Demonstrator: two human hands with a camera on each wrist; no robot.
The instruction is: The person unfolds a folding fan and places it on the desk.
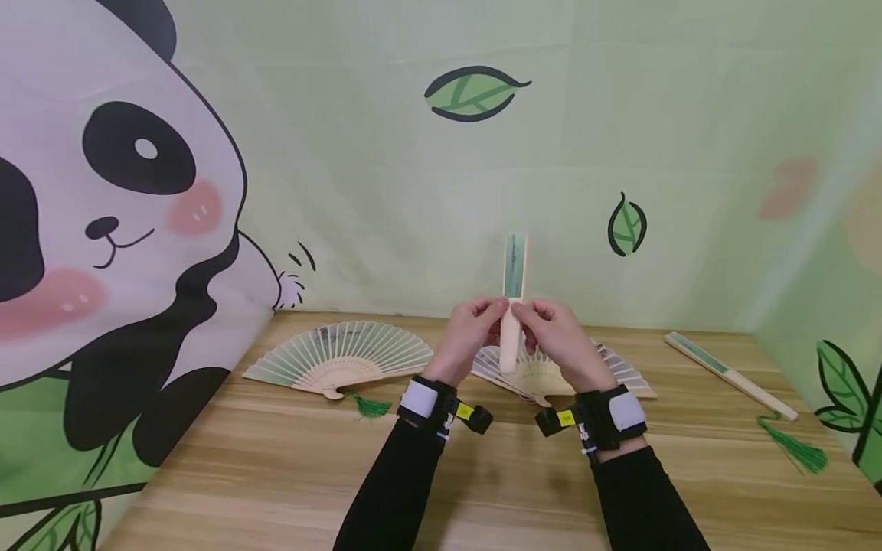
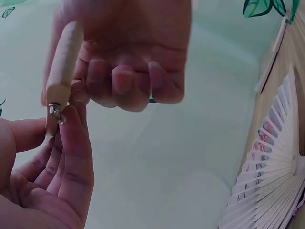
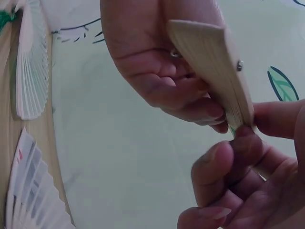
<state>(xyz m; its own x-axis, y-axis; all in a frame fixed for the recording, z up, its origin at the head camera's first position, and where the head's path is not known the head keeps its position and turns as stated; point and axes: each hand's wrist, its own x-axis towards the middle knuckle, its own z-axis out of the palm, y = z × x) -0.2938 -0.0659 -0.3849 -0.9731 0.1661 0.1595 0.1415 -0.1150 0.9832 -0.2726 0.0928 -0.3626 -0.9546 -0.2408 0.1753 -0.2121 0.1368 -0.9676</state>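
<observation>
A folded hand fan (image 1: 514,268), pale wood with a green upper part, stands upright above the table between both hands. My left hand (image 1: 472,334) pinches its left side between thumb and fingers. From the right, my right hand (image 1: 560,337) pinches it at about the same height. In the right wrist view the closed wooden ribs of the folded fan (image 3: 212,62) and a metal rivet show. The fan's wooden end (image 2: 66,62) points toward the camera in the left wrist view. Behind the hands lies an open white fan (image 1: 627,375), partly hidden by them.
An open green fan (image 1: 365,352) with a green tassel (image 1: 372,406) lies on the wooden table (image 1: 276,474) at the left. Another folded fan (image 1: 730,375) with a tassel (image 1: 799,450) lies at the right. A printed panda backdrop (image 1: 344,191) rises behind the table.
</observation>
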